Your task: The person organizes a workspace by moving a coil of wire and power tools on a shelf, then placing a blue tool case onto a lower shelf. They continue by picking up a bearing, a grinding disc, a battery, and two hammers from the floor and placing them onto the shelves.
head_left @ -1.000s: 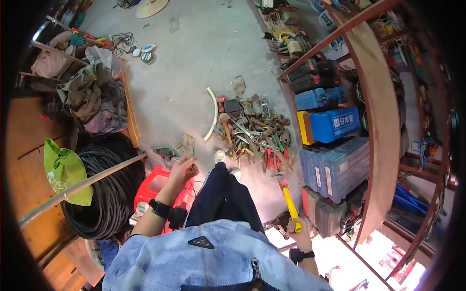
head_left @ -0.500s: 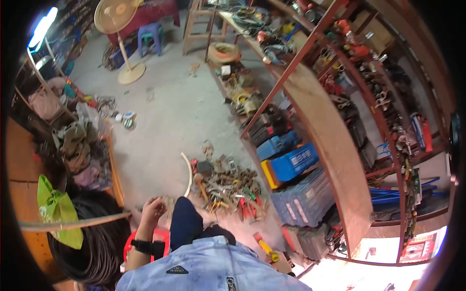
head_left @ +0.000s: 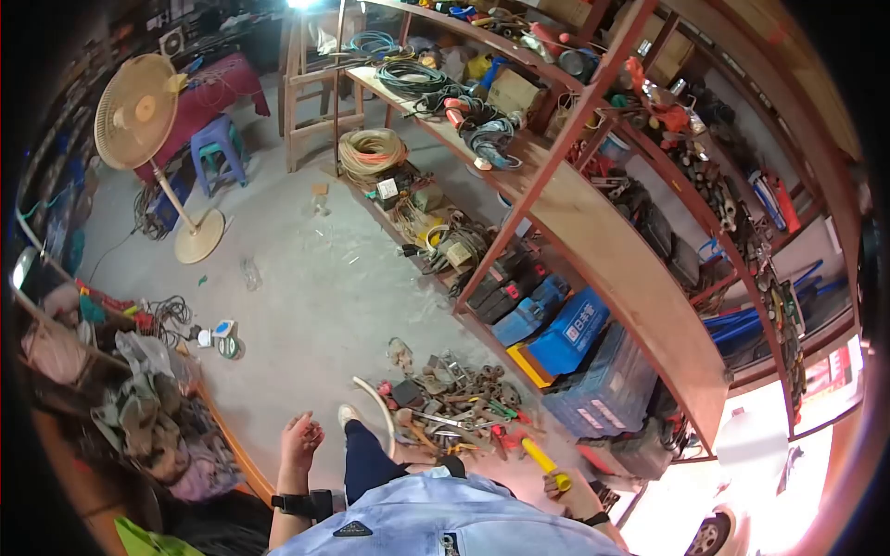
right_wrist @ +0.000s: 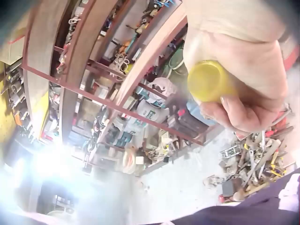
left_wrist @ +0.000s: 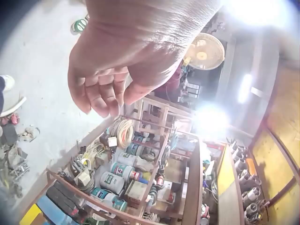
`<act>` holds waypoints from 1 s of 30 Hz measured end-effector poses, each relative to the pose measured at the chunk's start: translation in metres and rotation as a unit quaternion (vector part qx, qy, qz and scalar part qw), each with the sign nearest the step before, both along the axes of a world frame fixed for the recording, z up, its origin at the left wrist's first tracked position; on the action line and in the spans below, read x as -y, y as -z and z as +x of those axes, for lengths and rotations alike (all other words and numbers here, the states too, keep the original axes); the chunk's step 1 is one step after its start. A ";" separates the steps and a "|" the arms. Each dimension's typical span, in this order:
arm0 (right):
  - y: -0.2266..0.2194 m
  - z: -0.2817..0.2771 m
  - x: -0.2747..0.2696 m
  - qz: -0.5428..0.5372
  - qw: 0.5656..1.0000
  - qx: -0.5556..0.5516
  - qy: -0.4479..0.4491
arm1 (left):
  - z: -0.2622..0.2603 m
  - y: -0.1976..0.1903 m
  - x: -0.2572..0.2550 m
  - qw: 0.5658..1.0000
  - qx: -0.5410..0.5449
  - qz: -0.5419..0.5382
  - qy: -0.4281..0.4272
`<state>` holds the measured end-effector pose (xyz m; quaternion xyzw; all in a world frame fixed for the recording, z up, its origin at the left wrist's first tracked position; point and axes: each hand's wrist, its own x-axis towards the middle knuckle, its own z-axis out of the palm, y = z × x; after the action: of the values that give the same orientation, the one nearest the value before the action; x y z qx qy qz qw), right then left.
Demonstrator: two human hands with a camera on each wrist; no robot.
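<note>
My right hand (head_left: 577, 496) grips a yellow-handled tool (head_left: 540, 457) near the handle's end, at my right side. In the right wrist view the round yellow butt (right_wrist: 206, 82) sticks out of the fist, fingers wrapped round it; the tool's far end is hidden there. In front of my body on the left, my left hand (head_left: 298, 443) hangs in the air with fingers loosely bent. The left wrist view shows that hand (left_wrist: 126, 65) holding nothing. A heap of metal tools and fittings (head_left: 454, 398) lies on the floor ahead.
Metal shelving (head_left: 640, 278) runs along my right, with a blue case (head_left: 579, 329) and clear organiser boxes (head_left: 603, 389) low down. A curved white pipe (head_left: 375, 408) lies by my foot. Cloth bags (head_left: 148, 408) are at left; a standing fan (head_left: 199, 236) and blue stool (head_left: 218, 153) stand farther off.
The head view has tilted up, bringing the fan, stool and ladder into sight. My feet have stepped. The right hand keeps the yellow-handled tool; the left hand stays raised and holds nothing.
</note>
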<state>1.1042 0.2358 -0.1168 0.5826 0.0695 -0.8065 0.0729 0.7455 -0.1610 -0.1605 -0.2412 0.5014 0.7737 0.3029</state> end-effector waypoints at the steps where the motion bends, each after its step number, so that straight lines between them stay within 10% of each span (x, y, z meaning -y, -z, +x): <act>1: 0.001 -0.018 0.004 -0.002 1.000 -0.023 -0.003 | -0.022 0.001 0.009 1.000 0.001 -0.004 0.005; 13: -0.130 -0.243 0.070 0.144 0.977 -0.120 -0.100 | -0.193 -0.047 0.040 0.994 -0.033 0.022 0.100; 23: -0.195 -0.357 0.061 0.321 0.896 -0.260 -0.162 | -0.276 -0.114 -0.160 0.858 -0.113 0.145 0.479; 30: -0.198 -0.426 0.000 0.333 0.888 -0.197 -0.249 | -0.314 -0.121 -0.340 0.805 0.021 0.329 0.493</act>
<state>0.6784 0.2354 0.0814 0.3654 0.4896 -0.7896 0.0579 0.4312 0.1789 -0.0398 0.1365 0.2621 0.6331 0.7155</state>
